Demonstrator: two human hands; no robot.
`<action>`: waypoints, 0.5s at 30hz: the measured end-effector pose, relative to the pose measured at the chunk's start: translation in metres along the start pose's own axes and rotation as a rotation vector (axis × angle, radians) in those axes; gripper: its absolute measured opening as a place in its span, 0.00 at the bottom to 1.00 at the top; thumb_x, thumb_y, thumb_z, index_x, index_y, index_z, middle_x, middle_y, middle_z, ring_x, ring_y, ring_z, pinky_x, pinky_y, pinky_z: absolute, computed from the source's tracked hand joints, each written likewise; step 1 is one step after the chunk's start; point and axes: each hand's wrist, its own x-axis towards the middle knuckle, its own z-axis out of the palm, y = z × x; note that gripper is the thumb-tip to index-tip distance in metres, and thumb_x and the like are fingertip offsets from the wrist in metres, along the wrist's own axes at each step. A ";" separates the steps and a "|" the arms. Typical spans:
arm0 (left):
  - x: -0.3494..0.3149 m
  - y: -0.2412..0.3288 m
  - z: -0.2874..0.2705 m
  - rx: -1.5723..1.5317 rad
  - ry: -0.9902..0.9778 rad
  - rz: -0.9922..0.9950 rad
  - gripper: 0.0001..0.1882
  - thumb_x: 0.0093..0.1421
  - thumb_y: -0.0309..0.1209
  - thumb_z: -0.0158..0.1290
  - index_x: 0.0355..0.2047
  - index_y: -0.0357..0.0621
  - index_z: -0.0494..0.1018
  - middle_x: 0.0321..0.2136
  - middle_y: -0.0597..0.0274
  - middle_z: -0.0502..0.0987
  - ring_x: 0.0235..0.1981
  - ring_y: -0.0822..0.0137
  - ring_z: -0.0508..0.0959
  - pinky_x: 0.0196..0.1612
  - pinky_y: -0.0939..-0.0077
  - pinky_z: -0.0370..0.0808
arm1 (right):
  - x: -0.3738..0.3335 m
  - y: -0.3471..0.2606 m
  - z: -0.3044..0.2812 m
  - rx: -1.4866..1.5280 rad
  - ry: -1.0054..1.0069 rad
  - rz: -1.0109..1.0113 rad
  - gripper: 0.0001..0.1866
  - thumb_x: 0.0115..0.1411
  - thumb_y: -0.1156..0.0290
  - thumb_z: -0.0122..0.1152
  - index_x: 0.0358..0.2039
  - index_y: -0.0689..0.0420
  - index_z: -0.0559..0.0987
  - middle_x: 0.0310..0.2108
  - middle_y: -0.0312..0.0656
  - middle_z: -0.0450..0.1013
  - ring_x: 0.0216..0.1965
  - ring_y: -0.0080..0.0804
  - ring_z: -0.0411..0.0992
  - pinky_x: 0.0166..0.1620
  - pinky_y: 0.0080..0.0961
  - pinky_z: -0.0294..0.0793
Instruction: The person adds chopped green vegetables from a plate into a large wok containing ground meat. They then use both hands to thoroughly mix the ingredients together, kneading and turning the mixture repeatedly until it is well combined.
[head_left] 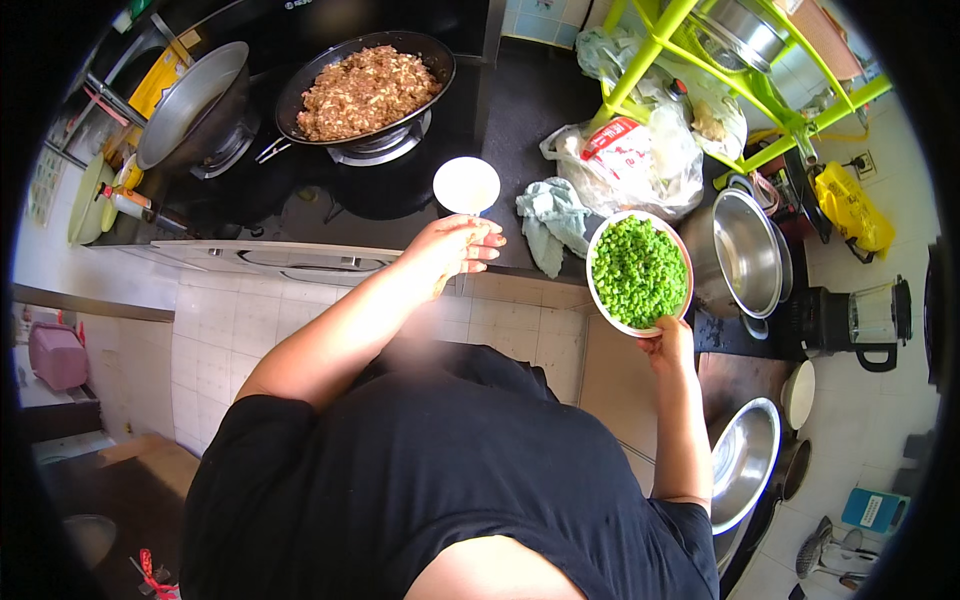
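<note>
Here the right hand (668, 342) holds a bowl (590, 272) near a red-printed bag (652, 168).

Pale tiled floor (220, 335); black countertop (512, 115); white drawer fronts (218, 256); whitish wall (875, 425) at right.

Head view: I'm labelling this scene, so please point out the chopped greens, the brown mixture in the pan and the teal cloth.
Chopped greens (640, 272), head view: middle of the heap.
Brown mixture (368, 95), head view: middle of its surface.
Teal cloth (553, 212), head view: middle of its folds.
</note>
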 end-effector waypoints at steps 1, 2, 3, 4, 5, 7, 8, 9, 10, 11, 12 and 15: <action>-0.001 0.003 -0.001 0.003 0.010 0.009 0.11 0.58 0.34 0.46 0.38 0.43 0.70 0.34 0.63 0.74 0.34 0.72 0.73 0.36 0.78 0.70 | -0.008 -0.008 0.007 -0.011 -0.013 -0.034 0.16 0.44 0.78 0.42 0.37 0.66 0.66 0.22 0.46 0.70 0.12 0.32 0.68 0.10 0.21 0.70; -0.001 0.006 -0.004 0.005 0.021 0.018 0.11 0.57 0.34 0.46 0.38 0.43 0.70 0.34 0.63 0.74 0.34 0.72 0.73 0.36 0.78 0.69 | -0.010 -0.017 0.014 -0.069 -0.065 -0.031 0.16 0.44 0.79 0.41 0.37 0.66 0.66 0.21 0.46 0.69 0.12 0.31 0.67 0.10 0.20 0.69; 0.003 0.001 -0.001 -0.061 -0.020 0.041 0.11 0.57 0.34 0.46 0.37 0.43 0.70 0.34 0.63 0.74 0.34 0.72 0.73 0.36 0.78 0.69 | -0.023 -0.045 0.012 -0.158 -0.059 -0.067 0.16 0.45 0.78 0.41 0.36 0.66 0.66 0.21 0.45 0.69 0.12 0.31 0.67 0.10 0.20 0.69; 0.005 0.017 -0.016 -0.032 -0.021 0.071 0.11 0.57 0.34 0.47 0.37 0.43 0.70 0.34 0.63 0.74 0.34 0.72 0.73 0.36 0.78 0.69 | -0.023 -0.052 0.038 -0.146 -0.100 -0.082 0.16 0.45 0.78 0.41 0.37 0.66 0.66 0.23 0.47 0.69 0.13 0.32 0.68 0.11 0.21 0.70; 0.007 0.034 -0.032 -0.003 -0.020 0.100 0.11 0.57 0.34 0.47 0.37 0.43 0.70 0.34 0.63 0.74 0.34 0.73 0.73 0.36 0.79 0.69 | -0.024 -0.061 0.068 -0.136 -0.142 -0.098 0.16 0.46 0.78 0.41 0.37 0.67 0.65 0.24 0.48 0.70 0.14 0.33 0.69 0.13 0.22 0.70; 0.008 0.054 -0.057 0.027 -0.019 0.152 0.10 0.58 0.33 0.45 0.37 0.43 0.70 0.35 0.62 0.74 0.34 0.72 0.73 0.37 0.78 0.69 | -0.030 -0.083 0.117 -0.176 -0.199 -0.121 0.16 0.46 0.77 0.41 0.38 0.68 0.66 0.24 0.48 0.70 0.15 0.33 0.69 0.13 0.23 0.71; 0.006 0.066 -0.069 0.041 -0.014 0.179 0.10 0.59 0.32 0.43 0.37 0.42 0.70 0.35 0.61 0.74 0.35 0.71 0.73 0.37 0.78 0.70 | -0.029 -0.094 0.142 -0.206 -0.205 -0.111 0.16 0.47 0.76 0.42 0.37 0.68 0.66 0.23 0.48 0.70 0.15 0.33 0.69 0.13 0.23 0.71; 0.003 0.067 -0.077 0.019 -0.009 0.194 0.10 0.59 0.31 0.41 0.37 0.42 0.69 0.36 0.59 0.74 0.36 0.70 0.73 0.38 0.77 0.70 | -0.030 -0.104 0.159 -0.272 -0.201 -0.091 0.15 0.47 0.76 0.42 0.37 0.68 0.67 0.23 0.48 0.70 0.14 0.33 0.69 0.13 0.24 0.71; 0.002 0.077 -0.089 0.030 0.015 0.223 0.10 0.59 0.31 0.41 0.38 0.41 0.69 0.36 0.59 0.74 0.36 0.70 0.73 0.38 0.77 0.70 | -0.029 -0.115 0.184 -0.326 -0.186 -0.119 0.14 0.47 0.76 0.43 0.35 0.69 0.67 0.22 0.48 0.70 0.14 0.34 0.69 0.13 0.24 0.71; 0.002 0.089 -0.105 0.038 0.033 0.258 0.11 0.59 0.31 0.41 0.39 0.40 0.69 0.36 0.59 0.74 0.36 0.69 0.73 0.38 0.76 0.70 | -0.026 -0.125 0.209 -0.381 -0.171 -0.146 0.14 0.48 0.75 0.43 0.34 0.69 0.68 0.22 0.48 0.70 0.14 0.34 0.69 0.13 0.25 0.71; 0.003 0.101 -0.119 0.026 0.040 0.295 0.11 0.59 0.31 0.41 0.39 0.40 0.68 0.36 0.58 0.74 0.36 0.69 0.73 0.38 0.76 0.70 | -0.012 -0.136 0.226 -0.471 -0.181 -0.177 0.13 0.48 0.75 0.44 0.33 0.70 0.69 0.21 0.50 0.70 0.13 0.34 0.68 0.13 0.26 0.70; 0.001 0.141 -0.169 0.038 0.119 0.405 0.11 0.59 0.30 0.41 0.40 0.40 0.68 0.37 0.57 0.74 0.37 0.69 0.73 0.39 0.76 0.69 | -0.017 -0.163 0.308 -0.505 -0.173 -0.287 0.10 0.48 0.73 0.46 0.29 0.66 0.69 0.16 0.46 0.68 0.10 0.34 0.67 0.12 0.26 0.71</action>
